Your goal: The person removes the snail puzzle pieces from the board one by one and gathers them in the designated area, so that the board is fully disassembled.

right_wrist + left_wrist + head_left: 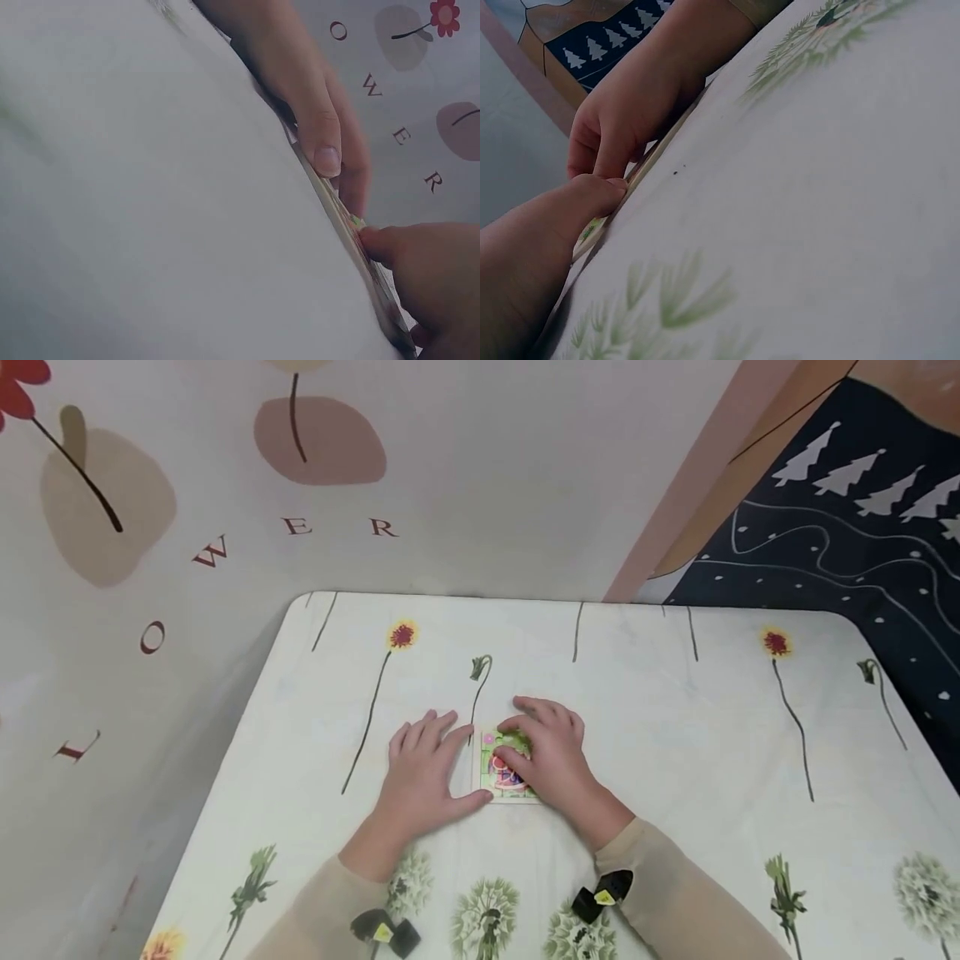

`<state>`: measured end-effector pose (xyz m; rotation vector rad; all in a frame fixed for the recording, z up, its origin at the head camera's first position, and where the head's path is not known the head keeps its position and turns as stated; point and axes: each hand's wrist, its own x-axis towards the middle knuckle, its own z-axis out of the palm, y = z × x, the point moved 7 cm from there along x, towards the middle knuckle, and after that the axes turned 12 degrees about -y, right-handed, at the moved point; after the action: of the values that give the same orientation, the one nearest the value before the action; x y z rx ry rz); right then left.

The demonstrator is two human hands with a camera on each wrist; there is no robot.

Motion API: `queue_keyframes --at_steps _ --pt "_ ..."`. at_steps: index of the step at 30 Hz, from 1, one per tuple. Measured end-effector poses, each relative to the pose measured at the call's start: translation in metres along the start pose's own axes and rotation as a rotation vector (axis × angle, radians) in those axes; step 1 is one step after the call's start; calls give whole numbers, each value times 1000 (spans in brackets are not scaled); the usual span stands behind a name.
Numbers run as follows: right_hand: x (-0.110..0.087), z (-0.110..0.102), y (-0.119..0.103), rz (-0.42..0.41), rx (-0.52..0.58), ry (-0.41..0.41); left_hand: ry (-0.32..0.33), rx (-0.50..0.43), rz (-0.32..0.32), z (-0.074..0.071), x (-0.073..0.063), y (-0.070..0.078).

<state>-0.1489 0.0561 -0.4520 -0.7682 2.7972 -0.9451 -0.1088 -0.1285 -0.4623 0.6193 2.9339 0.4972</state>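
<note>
A small, thin square picture board [491, 785] with a light rim and a green and pink picture lies flat on the table. At its left side my left hand [423, 772] rests with fingers spread, the thumb touching the lower left corner. My right hand [555, 760] covers the board's right part. Its thumb and index finger lie on the picture, tips apart. In the left wrist view the board's edge [592, 238] shows beside the left thumb. A bit of green [357, 222] shows by the right thumb in the right wrist view.
The board lies on a white tablecloth [675, 735] printed with flowers and stems. Behind the table's far edge hangs a pale printed backdrop [487, 527] with letters, and a dark panel [847, 535] with white trees stands at the right.
</note>
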Motion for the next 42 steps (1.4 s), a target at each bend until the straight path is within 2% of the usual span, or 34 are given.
queue_keyframes --at_steps 4,8,14,18,22,29,33,37,42 --pt "0 -3 -2 -32 35 45 3 -2 9 -2 1 0" --pt "-2 -4 -4 -108 77 70 -2 0 17 -2 0 0" --pt "-3 -4 -9 -212 130 58 7 8 23 -2 0 0" --pt "-3 -4 -10 -233 167 56 -8 1 10 0 0 -1" --pt "-4 -5 -8 -204 178 66 -23 -13 3 0 0 0" --pt "-8 -10 -1 -153 184 85 7 -16 14 -3 -3 1" --pt "-13 -17 9 -135 180 103 1 -22 8 -2 -3 0" --pt "-21 -26 25 -70 200 120 -19 -30 -5 1 -2 -1" --pt "-31 -40 46 52 228 128 -10 -28 -5 1 -1 -1"
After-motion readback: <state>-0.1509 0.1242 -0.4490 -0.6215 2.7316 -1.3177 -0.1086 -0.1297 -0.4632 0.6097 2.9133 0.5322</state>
